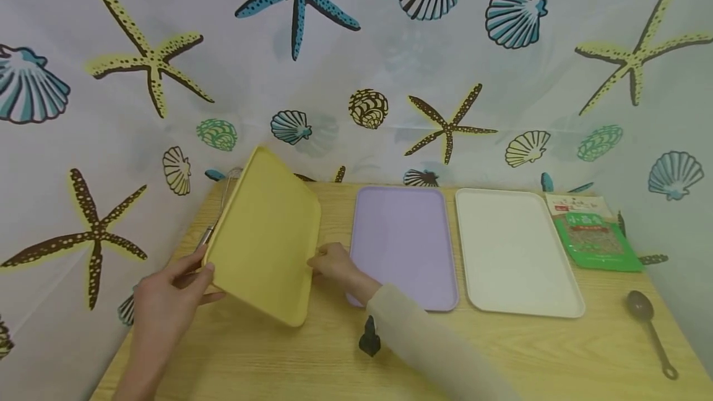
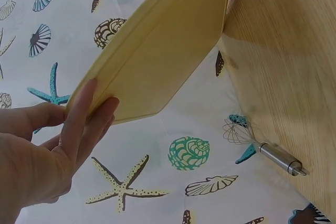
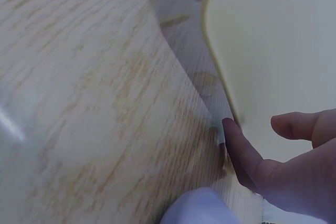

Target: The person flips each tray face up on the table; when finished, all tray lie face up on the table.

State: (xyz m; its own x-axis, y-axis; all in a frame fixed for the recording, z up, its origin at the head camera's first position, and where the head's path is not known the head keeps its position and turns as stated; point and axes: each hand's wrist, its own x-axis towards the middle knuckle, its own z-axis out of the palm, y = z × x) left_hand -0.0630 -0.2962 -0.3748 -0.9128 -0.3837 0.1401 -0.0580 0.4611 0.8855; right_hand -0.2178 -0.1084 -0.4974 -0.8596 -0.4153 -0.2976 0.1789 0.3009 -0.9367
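Note:
A yellow tray (image 1: 267, 234) is tilted up off the table, its left side higher than its right. My left hand (image 1: 169, 296) grips its near left corner. In the left wrist view the fingers (image 2: 79, 119) lie against the tray's underside (image 2: 163, 51). At the tray's lower right edge is my right hand (image 1: 337, 268). In the right wrist view its thumb (image 3: 294, 125) is on the inner side and a finger (image 3: 239, 142) is at the rim from outside. A purple tray (image 1: 401, 246) lies flat just right of this hand.
A white tray (image 1: 518, 252) lies beside the purple one. Farther right are a green-and-white seed packet (image 1: 593, 234) and a dark spoon (image 1: 640, 306). A whisk (image 2: 278, 156) lies at the table's left edge, partly behind the yellow tray. A patterned cloth (image 1: 356, 48) hangs round the table (image 1: 267, 364).

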